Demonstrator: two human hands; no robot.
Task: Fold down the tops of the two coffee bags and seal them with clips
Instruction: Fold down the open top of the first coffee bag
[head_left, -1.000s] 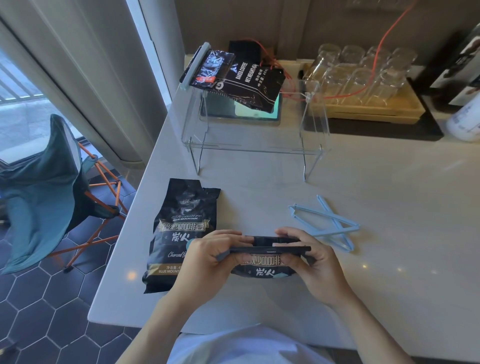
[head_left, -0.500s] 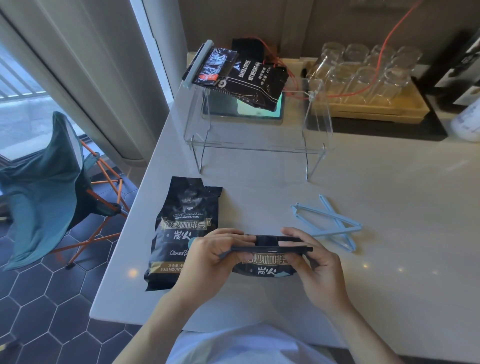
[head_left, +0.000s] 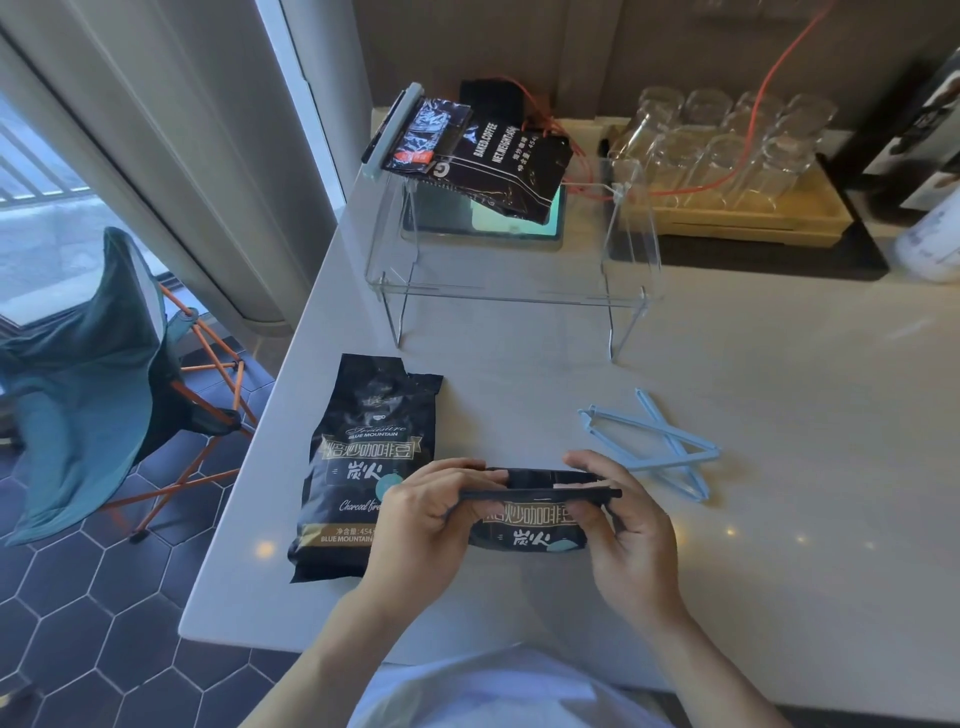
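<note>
A black coffee bag (head_left: 527, 527) stands near the table's front edge with its top folded over. My left hand (head_left: 421, 525) pinches the left end of the fold and my right hand (head_left: 621, 525) pinches the right end. A second black coffee bag (head_left: 363, 447) lies flat just to the left, its top unfolded. Two light blue clips (head_left: 657, 441) lie crossed on the table to the right of my right hand, open and untouched.
A clear acrylic stand (head_left: 511, 291) at the back carries two more dark bags (head_left: 483, 156), one with a clip on it. A tray of glasses (head_left: 727, 156) sits back right. The table's left edge (head_left: 249, 467) drops to a tiled floor and a folding chair (head_left: 93, 395).
Both hands keep their pinch on the folded top of the bag, which stays in place. The view has shifted slightly.
</note>
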